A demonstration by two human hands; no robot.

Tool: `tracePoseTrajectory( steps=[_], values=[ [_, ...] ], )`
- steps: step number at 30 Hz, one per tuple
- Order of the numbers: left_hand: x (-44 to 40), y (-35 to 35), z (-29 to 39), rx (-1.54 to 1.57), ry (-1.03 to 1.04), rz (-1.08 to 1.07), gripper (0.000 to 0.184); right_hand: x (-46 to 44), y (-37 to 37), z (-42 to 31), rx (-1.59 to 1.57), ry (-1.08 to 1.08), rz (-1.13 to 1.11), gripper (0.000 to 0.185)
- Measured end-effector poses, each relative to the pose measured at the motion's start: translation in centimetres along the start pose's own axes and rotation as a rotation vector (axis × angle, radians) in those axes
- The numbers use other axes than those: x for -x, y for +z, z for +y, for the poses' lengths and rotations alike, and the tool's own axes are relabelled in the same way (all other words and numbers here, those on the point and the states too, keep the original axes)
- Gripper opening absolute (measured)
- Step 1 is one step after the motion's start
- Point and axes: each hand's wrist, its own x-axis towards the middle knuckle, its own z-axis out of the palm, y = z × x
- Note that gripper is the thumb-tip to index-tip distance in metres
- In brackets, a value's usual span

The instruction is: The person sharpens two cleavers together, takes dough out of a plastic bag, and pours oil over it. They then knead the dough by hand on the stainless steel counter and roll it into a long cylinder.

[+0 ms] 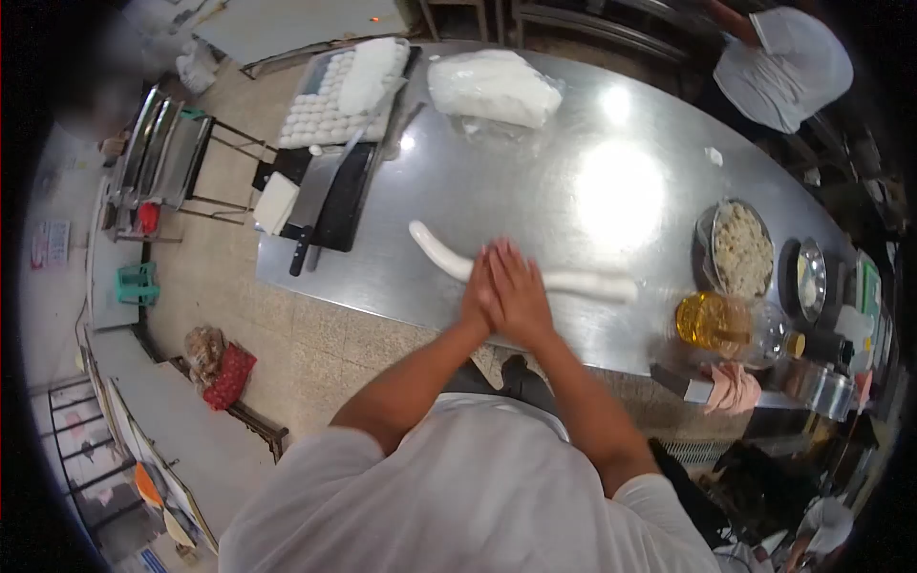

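A long white rope of dough (592,285) lies across the steel table, and its left end curves away from me. My left hand (483,294) and my right hand (519,298) are side by side on the middle of it, fingers stretched out, palms down. They touch each other, and the right one partly overlaps the left. Under them the dough is hidden. At the table's far side rests a big mass of white dough (492,86) under clear plastic. Rows of small white dough balls (325,115) fill a tray at the far left, partly covered by a white sheet.
A cleaver (315,191) lies on a black board (346,196) at the left, beside a white block (276,202). On the right stand a bowl of pale filling (742,248), an oil bottle (709,320) and a pink cloth (733,389). Another person (783,72) is across the table.
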Motion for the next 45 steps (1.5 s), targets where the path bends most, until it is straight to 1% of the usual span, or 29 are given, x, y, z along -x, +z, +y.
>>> tracePoseTrajectory(
  steps=[1, 2, 3, 5, 7, 9, 11, 13, 14, 16, 18, 19, 20, 22, 25, 26, 28, 30, 31, 33, 34, 35, 36, 37, 38, 41, 42, 44, 45],
  values=[
    [2.6, -1.7, 1.2, -0.087, 0.015, -0.141, 0.065, 2.6, 0.5, -1.0, -0.09, -0.003, 0.011, 0.069],
    [4.5, -3.5, 2.6, -0.169, 0.027, -0.285, 0.066, 5.7, 0.9, -1.5, -0.056, 0.032, -0.054, 0.068],
    [5.6, -4.3, 3.1, -0.177, 0.017, -0.271, 0.066, 7.6, 1.1, -1.1, -0.017, 0.065, -0.117, 0.067],
    [7.3, -5.1, 3.4, -0.125, 0.035, -0.269, 0.066, 8.5, 1.2, 0.2, 0.035, 0.045, -0.114, 0.066],
    [4.5, -3.9, 2.4, -0.109, 0.023, -0.235, 0.068, 7.7, 1.8, 1.7, 0.095, 0.046, -0.102, 0.065],
    [-1.4, -3.3, 0.7, -0.301, -0.048, -0.2, 0.073, 3.0, 1.8, 4.4, 0.341, 0.188, 0.022, 0.063],
    [-7.9, -4.8, -0.2, -0.318, -0.179, -0.226, 0.076, -1.9, -1.2, 5.4, 0.519, 0.381, -0.089, 0.063],
    [-12.7, -4.6, -2.8, -0.262, -0.196, -0.136, 0.078, -4.8, -3.0, 7.0, 0.529, 0.428, 0.046, 0.064],
    [-11.9, -4.6, -3.1, -0.24, -0.191, -0.146, 0.078, -3.9, -3.1, 7.2, 0.544, 0.444, 0.035, 0.064],
    [-10.8, -6.1, -4.3, -0.232, 0.047, -0.154, 0.077, -2.8, -3.5, 7.0, 0.655, 0.273, -0.044, 0.063],
    [-4.8, -8.2, -3.6, -0.287, 0.039, -0.293, 0.074, 1.8, -2.9, 4.0, 0.585, 0.27, -0.173, 0.062],
    [-1.2, -8.6, -3.6, -0.271, 0.058, -0.312, 0.072, 4.8, -1.9, 3.1, 0.489, 0.31, -0.197, 0.063],
    [2.8, -8.5, -3.9, -0.254, 0.073, -0.336, 0.07, 7.7, -1.1, 1.7, 0.454, 0.321, -0.125, 0.063],
    [8.8, -8.5, -4.9, -0.13, 0.086, -0.34, 0.069, 11.7, -0.3, 0.4, 0.388, 0.377, -0.156, 0.059],
    [6.2, -9.2, -4.8, -0.183, 0.081, -0.308, 0.07, 11.5, 0.1, 1.6, 0.475, 0.362, -0.139, 0.056],
    [1.8, -10.9, -3.8, -0.293, -0.034, -0.47, 0.071, 9.7, -0.3, 2.8, 0.509, 0.313, -0.024, 0.056],
    [-4.1, -8.7, -5.6, -0.357, -0.105, -0.262, 0.072, 4.8, -2.9, 4.9, 0.604, 0.474, -0.076, 0.061],
    [-10.4, -8.1, -6.1, -0.329, -0.2, -0.168, 0.072, -0.4, -5.6, 7.8, 0.588, 0.64, -0.077, 0.066],
    [-11.3, -7.1, -5.7, -0.331, -0.217, -0.16, 0.072, -2.2, -5.9, 9.2, 0.632, 0.629, -0.024, 0.066],
    [-12.1, -4.8, -5.0, -0.391, -0.137, -0.007, 0.074, -6.3, -5.9, 8.3, 0.564, 0.624, -0.078, 0.066],
    [-10.5, -4.9, -3.6, -0.343, -0.065, 0.025, 0.071, -7.4, -4.7, 7.9, 0.312, 0.508, -0.145, 0.059],
    [-8.2, -4.7, -2.9, -0.351, -0.074, 0.022, 0.071, -6.4, -1.3, 6.9, 0.334, 0.226, 0.03, 0.057],
    [-5.3, -4.3, -2.9, -0.366, -0.044, -0.02, 0.069, -5.5, 0.5, 4.4, 0.411, 0.117, 0.011, 0.056],
    [-2.1, -4.6, -2.8, -0.382, -0.016, -0.066, 0.068, -3.9, 1.2, 2.1, 0.313, 0.188, -0.086, 0.058],
    [0.8, -6.0, -2.0, -0.339, -0.012, -0.134, 0.067, -1.8, 0.6, -0.3, 0.324, 0.258, -0.166, 0.063],
    [8.8, -8.3, -1.8, -0.24, -0.022, -0.288, 0.072, 5.7, 1.0, -1.5, 0.268, 0.185, -0.101, 0.065],
    [9.1, -8.5, -1.6, -0.238, -0.025, -0.292, 0.072, 7.5, 0.9, -1.8, 0.298, 0.165, -0.13, 0.067],
    [7.7, -9.6, -1.1, -0.147, -0.131, -0.334, 0.073, 7.1, 1.1, -0.7, 0.303, 0.157, -0.144, 0.068],
    [5.1, -9.7, -1.6, -0.268, -0.174, -0.349, 0.073, 5.2, 1.5, 0.9, 0.357, 0.156, -0.105, 0.068]
  ],
)
